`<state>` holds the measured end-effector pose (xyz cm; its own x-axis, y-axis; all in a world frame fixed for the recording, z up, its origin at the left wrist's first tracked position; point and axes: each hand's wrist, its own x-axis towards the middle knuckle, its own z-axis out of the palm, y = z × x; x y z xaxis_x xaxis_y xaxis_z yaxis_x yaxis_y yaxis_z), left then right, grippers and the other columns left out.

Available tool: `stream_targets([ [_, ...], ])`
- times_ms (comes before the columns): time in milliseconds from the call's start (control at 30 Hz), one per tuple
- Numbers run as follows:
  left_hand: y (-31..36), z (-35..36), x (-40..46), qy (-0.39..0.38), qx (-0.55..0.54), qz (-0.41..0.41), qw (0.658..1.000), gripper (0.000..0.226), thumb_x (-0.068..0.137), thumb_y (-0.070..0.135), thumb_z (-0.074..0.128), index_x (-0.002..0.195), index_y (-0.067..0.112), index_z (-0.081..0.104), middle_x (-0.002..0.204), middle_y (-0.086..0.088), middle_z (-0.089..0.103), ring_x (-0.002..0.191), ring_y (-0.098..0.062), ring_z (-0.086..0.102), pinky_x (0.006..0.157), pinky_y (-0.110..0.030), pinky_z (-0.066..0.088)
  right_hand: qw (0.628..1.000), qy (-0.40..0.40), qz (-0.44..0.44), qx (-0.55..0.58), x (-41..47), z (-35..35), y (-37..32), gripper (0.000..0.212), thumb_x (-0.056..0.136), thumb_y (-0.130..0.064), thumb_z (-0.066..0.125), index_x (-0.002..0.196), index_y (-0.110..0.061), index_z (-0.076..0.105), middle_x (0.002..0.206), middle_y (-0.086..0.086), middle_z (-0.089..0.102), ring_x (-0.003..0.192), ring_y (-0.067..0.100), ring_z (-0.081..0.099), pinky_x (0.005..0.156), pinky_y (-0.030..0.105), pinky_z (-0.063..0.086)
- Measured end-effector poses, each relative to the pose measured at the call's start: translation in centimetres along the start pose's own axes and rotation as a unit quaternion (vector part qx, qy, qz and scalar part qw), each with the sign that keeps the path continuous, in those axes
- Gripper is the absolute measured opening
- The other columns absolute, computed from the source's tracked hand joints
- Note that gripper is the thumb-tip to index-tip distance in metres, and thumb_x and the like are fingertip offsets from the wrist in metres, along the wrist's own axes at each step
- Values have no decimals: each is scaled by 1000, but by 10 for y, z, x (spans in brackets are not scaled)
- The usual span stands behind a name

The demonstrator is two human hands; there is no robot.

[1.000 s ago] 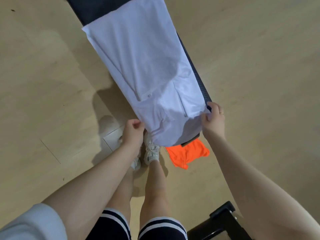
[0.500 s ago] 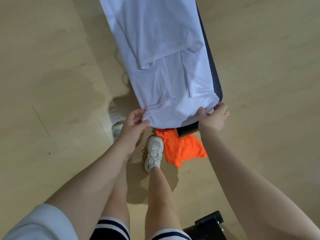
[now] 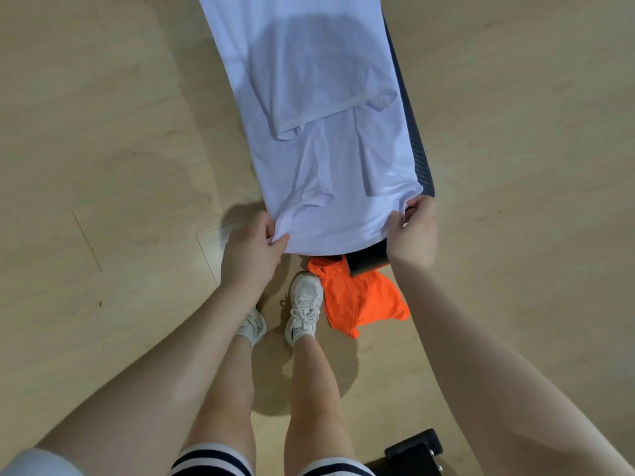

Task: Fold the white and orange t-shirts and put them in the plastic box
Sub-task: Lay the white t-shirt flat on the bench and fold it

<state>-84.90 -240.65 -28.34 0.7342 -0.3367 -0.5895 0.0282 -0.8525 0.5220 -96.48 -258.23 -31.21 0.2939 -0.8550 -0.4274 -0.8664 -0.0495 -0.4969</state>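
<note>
The white t-shirt [image 3: 330,139] lies lengthwise on a dark padded bench [image 3: 421,166], with both sides folded in towards its middle. My left hand [image 3: 252,247] pinches the near left corner of its hem. My right hand [image 3: 412,235] grips the near right corner at the bench's end. The orange t-shirt [image 3: 360,298] lies crumpled on the floor under the bench's near end, beside my right shoe. The plastic box is not in view.
A light wooden floor [image 3: 103,166] surrounds the bench. My feet in white sneakers [image 3: 304,305] stand just before the bench end. A black object [image 3: 412,453] sits at the bottom edge, right of my legs.
The view has shifted so the bench runs nearly straight away from me. Both hands keep hold of the near hem corners, and more of the orange t-shirt shows below the bench.
</note>
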Motion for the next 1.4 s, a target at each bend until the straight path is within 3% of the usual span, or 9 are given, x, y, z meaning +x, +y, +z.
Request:
stream_targets([
  [133, 16, 8, -9, 71, 158, 59, 983, 14, 89, 19, 52, 93, 7, 48, 67, -9, 48, 63, -30, 42, 56, -32, 29, 997, -17, -39, -58, 2, -8, 5, 38, 90, -16, 42, 128, -17, 35, 94, 15, 62, 87, 38, 58, 69, 40, 44],
  [333, 7, 26, -12, 45, -47, 13, 998, 11, 87, 10, 51, 81, 14, 42, 66, 1, 46, 65, -25, 45, 53, -29, 32, 993, -44, -93, -55, 7, -17, 24, 28, 82, -6, 33, 104, -13, 49, 81, 15, 62, 75, 36, 55, 60, 38, 42],
  [467, -4, 31, -11, 6, -186, -72, 980, 13, 87, 1, 46, 81, 13, 48, 77, 4, 50, 76, -18, 51, 64, -26, 50, 986, -56, 42, 148, 13, -14, 26, 27, 81, 1, 31, 84, -18, 51, 71, 6, 55, 64, 25, 52, 61, 34, 45],
  [567, 1, 30, -16, -22, -321, -105, 941, 26, 86, -9, 39, 80, 12, 53, 90, -1, 57, 81, -13, 57, 63, -15, 54, 925, -58, 183, 329, 15, -16, 19, 34, 81, 11, 32, 67, -16, 48, 60, 4, 42, 53, 16, 38, 53, 27, 36],
  [667, 4, 30, -19, -28, -359, -118, 926, 37, 86, -5, 43, 82, 26, 61, 99, 2, 60, 94, -14, 58, 77, -24, 51, 894, -63, 249, 367, 16, -22, 19, 31, 79, 9, 35, 65, -13, 50, 62, 7, 47, 51, 19, 41, 53, 28, 38],
  [767, 6, 30, -22, -33, -419, -176, 890, 12, 85, 14, 58, 86, 22, 67, 107, -5, 64, 104, -19, 59, 90, -33, 49, 863, -44, 306, 400, 17, -25, 15, 19, 80, -4, 46, 64, -11, 53, 65, 5, 49, 57, 21, 49, 57, 28, 47],
  [1000, 17, 32, -35, 98, -374, -200, 900, 15, 86, 9, 61, 95, 17, 51, 88, 4, 55, 78, -9, 58, 69, -26, 53, 922, -27, 242, 302, 12, -31, 11, 21, 81, -6, 62, 77, -14, 43, 63, 3, 48, 47, 15, 42, 50, 26, 43],
  [1167, 44, 3, -51, 54, -354, -192, 914, 17, 85, 8, 61, 95, 13, 48, 91, -5, 54, 74, -14, 58, 50, -15, 53, 952, -82, 165, 246, -14, -70, -2, 13, 86, -10, 54, 89, -14, 43, 58, 3, 46, 41, 13, 40, 39, 17, 38],
  [1400, 76, -67, -12, -98, -269, -157, 945, 15, 90, 11, 53, 98, 5, 63, 92, -10, 55, 64, -16, 49, 53, -16, 46, 967, -160, 62, 189, 19, -99, -61, 24, 89, -6, 51, 71, -20, 58, 64, -1, 48, 57, 12, 43, 50, 19, 39],
])
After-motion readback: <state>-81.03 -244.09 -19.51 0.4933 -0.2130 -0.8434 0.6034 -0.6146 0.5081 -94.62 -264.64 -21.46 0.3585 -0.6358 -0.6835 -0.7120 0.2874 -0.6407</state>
